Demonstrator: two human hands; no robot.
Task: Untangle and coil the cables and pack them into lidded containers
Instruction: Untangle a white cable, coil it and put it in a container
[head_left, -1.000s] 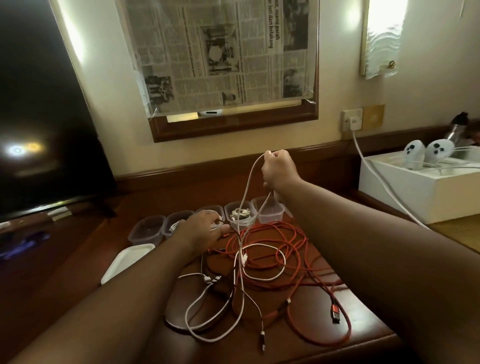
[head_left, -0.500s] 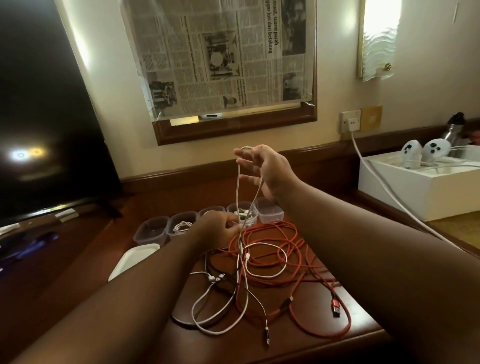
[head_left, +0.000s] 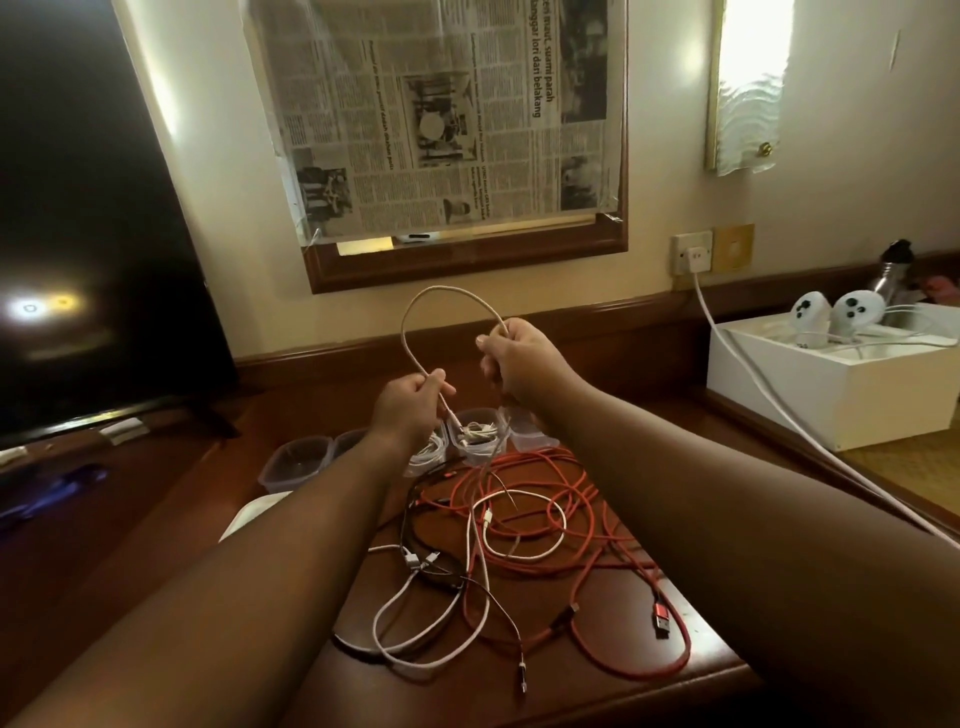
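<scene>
On the wooden table (head_left: 701, 670) lies a tangle of red cable (head_left: 587, 525), with clear tubs (head_left: 293, 460) behind it, two seemingly holding coiled leads. Above, the right hand (head_left: 519, 358) and left hand (head_left: 410, 400) each pinch a white cable (head_left: 441, 293), fingers curled on it, an arch between them

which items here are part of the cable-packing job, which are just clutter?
Job:
- braided white cable, arched between left hand and right hand
- tangled orange-red cable
- clear plastic tubs
- white lid

Clutter:
- black TV
- white box
- steel bottle
</scene>
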